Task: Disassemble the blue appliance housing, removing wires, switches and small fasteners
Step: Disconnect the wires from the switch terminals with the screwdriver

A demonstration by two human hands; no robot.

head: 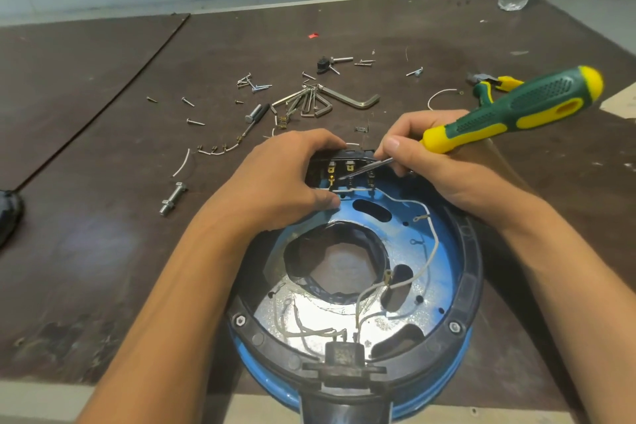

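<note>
Left hand (pixel 282 179) grips the switch block (pixel 347 165) on the blue housing (pixel 444 251); right hand (pixel 430 165) grips a screwdriver (pixel 509 110), tip at its terminals. Next, likely: prying a connector (pixel 332 179) free.

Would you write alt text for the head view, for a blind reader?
The right hand points a screwdriver at the switch on the blue housing, while the left hand grips the switch. Loose screws and hex keys lie on the table.

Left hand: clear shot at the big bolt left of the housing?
Likely yes: only bare table between left hand and bolt, though it holds the switch block and must let go first.
</note>
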